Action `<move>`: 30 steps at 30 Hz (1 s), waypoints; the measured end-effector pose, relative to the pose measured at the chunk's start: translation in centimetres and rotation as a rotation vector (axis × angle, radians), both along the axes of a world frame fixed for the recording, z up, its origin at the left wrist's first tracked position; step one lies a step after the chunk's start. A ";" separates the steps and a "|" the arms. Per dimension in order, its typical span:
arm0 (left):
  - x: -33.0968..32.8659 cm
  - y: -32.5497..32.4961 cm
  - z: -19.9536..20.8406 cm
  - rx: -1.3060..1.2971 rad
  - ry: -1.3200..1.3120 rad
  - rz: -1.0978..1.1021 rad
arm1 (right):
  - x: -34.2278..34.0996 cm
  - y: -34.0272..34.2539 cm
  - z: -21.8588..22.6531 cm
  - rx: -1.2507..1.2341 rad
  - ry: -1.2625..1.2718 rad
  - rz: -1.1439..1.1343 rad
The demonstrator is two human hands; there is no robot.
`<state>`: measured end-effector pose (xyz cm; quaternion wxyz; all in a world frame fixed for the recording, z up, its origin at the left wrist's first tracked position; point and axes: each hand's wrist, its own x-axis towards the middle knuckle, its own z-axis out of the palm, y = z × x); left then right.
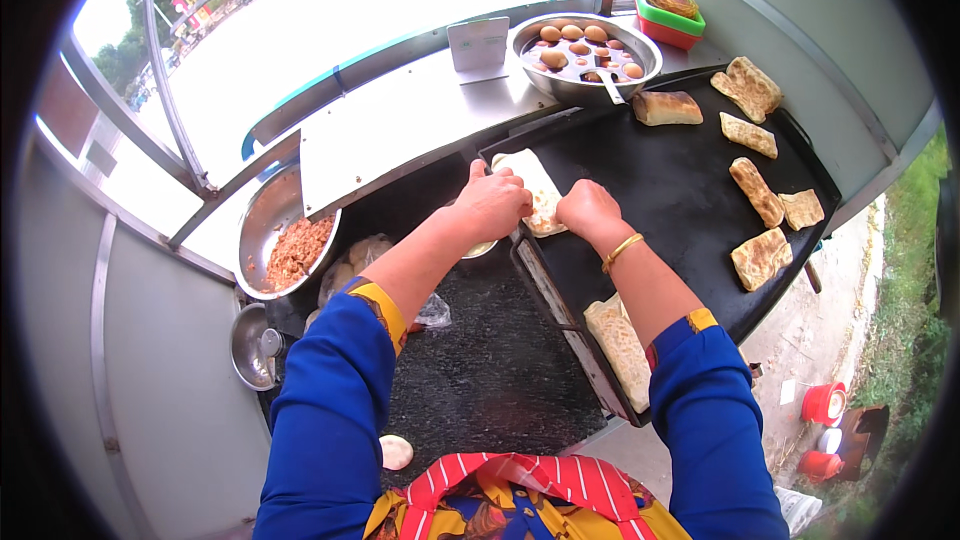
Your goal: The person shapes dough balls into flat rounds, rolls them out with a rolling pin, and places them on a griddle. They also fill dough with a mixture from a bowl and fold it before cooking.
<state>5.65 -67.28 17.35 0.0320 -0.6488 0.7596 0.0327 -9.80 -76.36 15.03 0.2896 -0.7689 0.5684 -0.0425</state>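
A pale flatbread (541, 202) with light brown spots lies at the left edge of the black griddle (640, 180). My left hand (495, 202) is closed at its left side, fingers curled against the dough. On the opposite side, my right hand (588, 212) pinches the bread's right edge; its fingertips are partly hidden. Below my right wrist, another long flatbread (618, 345) rests along the griddle's near left side. Partly behind my left hand, the rim of a small container (480, 250) shows.
A bowl of brown eggs in dark liquid (585, 90) stands behind the griddle. Several browned breads (760, 260) lie along its right side. At left are a bowl of minced filling (300, 250) and a smaller metal bowl (250, 345). A dough round (396, 452) sits on the dark counter (470, 380).
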 end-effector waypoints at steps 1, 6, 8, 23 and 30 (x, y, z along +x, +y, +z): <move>0.0 0.1 0.0 0.017 0.026 0.026 | 0.3 -0.7 0.1 0.063 -0.017 -0.021; -1.8 0.3 -0.8 -0.029 0.075 -0.044 | -0.3 -4.1 -2.1 0.027 -0.148 -0.022; -1.0 0.8 -0.8 -0.019 0.094 0.041 | -0.3 -1.1 1.4 -0.073 -0.140 0.140; 2.3 28.8 -4.2 -0.332 0.381 0.744 | -5.0 5.6 5.5 -0.361 -0.137 0.731; -6.2 44.1 -13.1 -0.062 0.146 1.003 | -2.9 17.1 9.7 -0.263 -0.449 0.932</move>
